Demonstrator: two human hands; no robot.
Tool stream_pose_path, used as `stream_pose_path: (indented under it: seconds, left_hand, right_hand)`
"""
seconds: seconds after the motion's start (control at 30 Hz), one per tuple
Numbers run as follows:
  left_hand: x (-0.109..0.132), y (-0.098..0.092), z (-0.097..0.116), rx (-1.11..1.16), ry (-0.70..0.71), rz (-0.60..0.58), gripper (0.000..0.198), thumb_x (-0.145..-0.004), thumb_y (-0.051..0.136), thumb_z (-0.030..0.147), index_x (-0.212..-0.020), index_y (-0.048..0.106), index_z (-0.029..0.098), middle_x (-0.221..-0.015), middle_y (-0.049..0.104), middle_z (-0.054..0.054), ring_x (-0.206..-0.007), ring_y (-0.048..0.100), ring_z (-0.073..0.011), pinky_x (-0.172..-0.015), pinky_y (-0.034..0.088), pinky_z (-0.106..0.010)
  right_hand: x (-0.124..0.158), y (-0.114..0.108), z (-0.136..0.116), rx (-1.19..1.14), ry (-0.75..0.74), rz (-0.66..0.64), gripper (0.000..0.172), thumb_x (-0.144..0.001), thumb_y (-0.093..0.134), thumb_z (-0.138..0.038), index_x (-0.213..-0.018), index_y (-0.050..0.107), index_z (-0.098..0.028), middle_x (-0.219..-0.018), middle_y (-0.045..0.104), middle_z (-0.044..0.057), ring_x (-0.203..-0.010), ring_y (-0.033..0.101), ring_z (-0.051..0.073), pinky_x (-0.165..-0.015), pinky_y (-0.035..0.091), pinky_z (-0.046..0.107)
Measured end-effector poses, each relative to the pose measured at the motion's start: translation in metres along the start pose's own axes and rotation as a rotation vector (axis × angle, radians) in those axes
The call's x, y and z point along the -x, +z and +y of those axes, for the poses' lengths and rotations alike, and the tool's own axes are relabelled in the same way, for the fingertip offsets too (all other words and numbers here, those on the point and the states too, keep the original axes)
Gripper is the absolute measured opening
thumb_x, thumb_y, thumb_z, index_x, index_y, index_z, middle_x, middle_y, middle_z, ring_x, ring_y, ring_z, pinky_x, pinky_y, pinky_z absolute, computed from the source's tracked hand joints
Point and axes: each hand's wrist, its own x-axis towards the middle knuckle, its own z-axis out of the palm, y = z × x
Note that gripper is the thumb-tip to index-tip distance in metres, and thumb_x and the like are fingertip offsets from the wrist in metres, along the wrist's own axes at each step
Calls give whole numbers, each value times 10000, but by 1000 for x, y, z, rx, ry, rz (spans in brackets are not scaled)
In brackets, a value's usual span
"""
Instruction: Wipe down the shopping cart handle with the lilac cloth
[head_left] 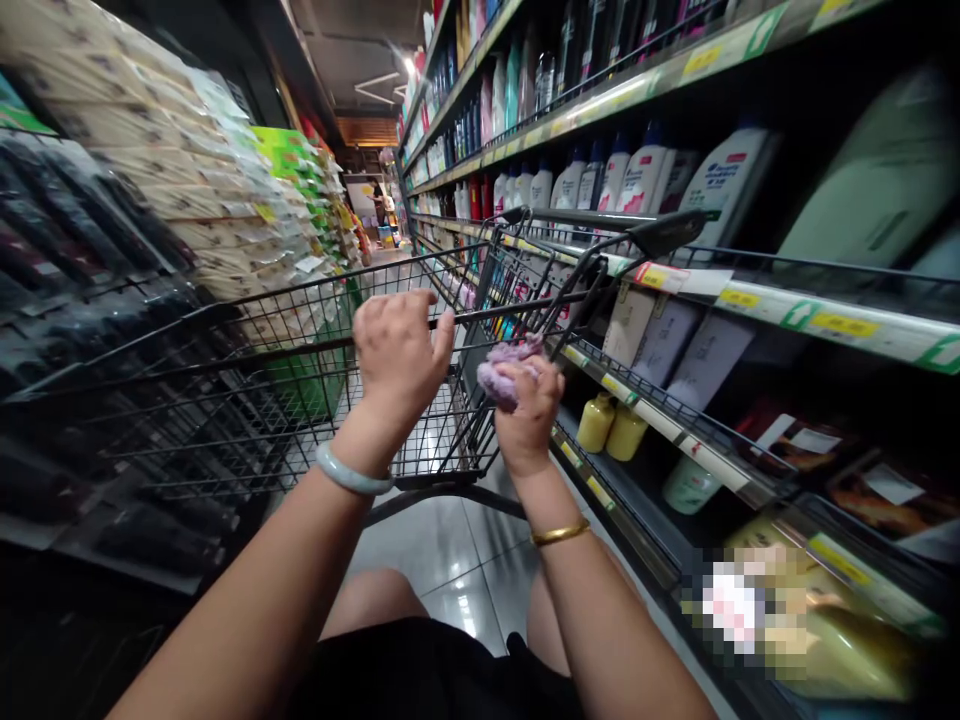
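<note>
My left hand [399, 352] is closed over the handle bar of a black wire shopping cart [285, 400] in front of me. A pale green bangle circles that wrist. My right hand [529, 405], with a gold bangle on its wrist, is closed round a small purple fluffy thing [504, 368] held at the cart's right end of the handle. The cart basket appears to hold nothing I can make out.
Shelves with white shampoo bottles [641, 175], yellow bottles [611, 428] and price tags run close along the right. Stacked packs of tissue and dark packets fill the left shelves [150, 170]. The narrow aisle with shiny tiles [442, 560] runs ahead; a person stands far down it.
</note>
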Motion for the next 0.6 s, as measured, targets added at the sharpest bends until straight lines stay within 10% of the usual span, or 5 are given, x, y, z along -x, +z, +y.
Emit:
stream_pose_path:
  seconds: [0.23, 0.4, 0.6]
  left_hand:
    - [-19, 25, 56, -7, 101, -200, 433, -1047, 449, 560, -1020, 696, 205, -1005, 754, -132, -1000, 661, -331, -920, 381, -463]
    - [-15, 36, 56, -21, 49, -122, 598, -1038, 334, 688, -885, 671, 218, -904, 735, -124, -895, 639, -304, -846, 328, -442]
    - [-14, 36, 51, -25, 50, -73, 600, -1045, 327, 686, -813, 634, 225, -866, 732, -102, -843, 610, -277, -798, 272, -433]
  right_hand:
    - [30, 10, -3, -91, -34, -129, 207, -906, 650, -134, -1019, 797, -227, -1102, 665, 91, -1030, 602, 226, -896, 563, 364]
    - [13, 2, 8, 13, -60, -39, 151, -958, 679, -208, -1056, 788, -241, -1158, 663, 89, -1048, 596, 224, -930, 566, 374]
    - [30, 0, -6, 10, -274, -350, 192, -961, 662, -151, -1042, 789, -270, -1123, 714, 43, -1152, 582, 227, -1010, 566, 346]
